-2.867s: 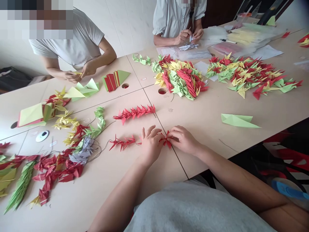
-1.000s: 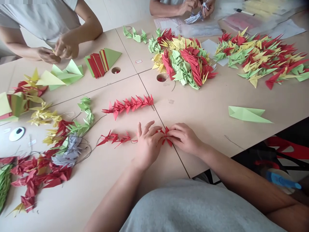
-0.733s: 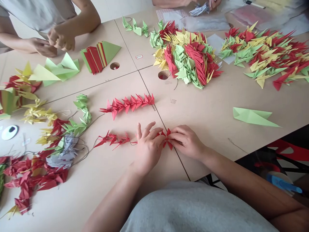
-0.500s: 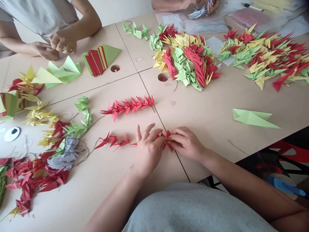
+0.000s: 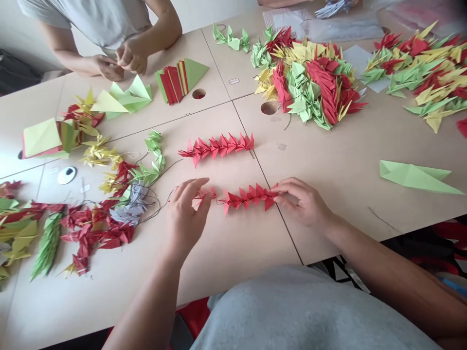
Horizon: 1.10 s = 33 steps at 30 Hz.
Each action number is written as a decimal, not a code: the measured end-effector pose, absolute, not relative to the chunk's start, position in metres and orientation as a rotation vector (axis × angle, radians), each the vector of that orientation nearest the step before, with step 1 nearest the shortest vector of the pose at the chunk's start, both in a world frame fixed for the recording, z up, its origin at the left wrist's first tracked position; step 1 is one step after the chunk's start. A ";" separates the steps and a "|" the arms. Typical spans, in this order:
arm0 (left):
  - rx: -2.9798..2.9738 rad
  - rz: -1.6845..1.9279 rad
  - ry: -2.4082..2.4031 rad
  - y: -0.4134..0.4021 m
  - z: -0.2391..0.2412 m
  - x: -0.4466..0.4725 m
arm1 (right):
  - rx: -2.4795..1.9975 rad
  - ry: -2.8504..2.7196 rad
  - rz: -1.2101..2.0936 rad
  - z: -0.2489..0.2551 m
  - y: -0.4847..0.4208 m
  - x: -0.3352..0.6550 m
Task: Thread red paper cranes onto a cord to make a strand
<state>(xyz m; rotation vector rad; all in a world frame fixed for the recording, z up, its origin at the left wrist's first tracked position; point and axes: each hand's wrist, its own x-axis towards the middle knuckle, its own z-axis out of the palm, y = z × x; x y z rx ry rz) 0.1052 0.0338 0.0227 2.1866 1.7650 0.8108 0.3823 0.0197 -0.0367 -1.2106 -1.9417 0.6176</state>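
Note:
A short string of red paper cranes [image 5: 245, 196] lies on the beige table [image 5: 328, 160] between my hands. My right hand [image 5: 304, 204] pinches the string's right end against the table. My left hand [image 5: 186, 214] rests at its left end, fingers mostly stretched, fingertips touching the leftmost cranes and the thin thread. A second red crane string [image 5: 217, 146] lies parallel just beyond. Whether my left fingers grip the thread is hard to make out.
Heaps of loose red, green and yellow cranes [image 5: 310, 80] fill the far side. A tangle of crane strings [image 5: 102, 214] lies left. A folded green sheet [image 5: 414, 176] sits right. Another person's hands [image 5: 120, 58] fold paper at the far left.
The cranes that were spread to the left of my hands now sit bunched between them. My left hand has slid left and opened out; my right hand stays on the right end.

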 end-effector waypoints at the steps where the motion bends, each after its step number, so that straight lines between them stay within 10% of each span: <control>1: 2.155 0.791 1.798 0.034 0.023 0.099 | -1.216 -1.918 0.631 -0.036 0.020 0.383; 33: 2.536 0.979 1.171 0.029 -0.025 0.080 | -1.229 -1.986 0.486 -0.040 0.012 0.381</control>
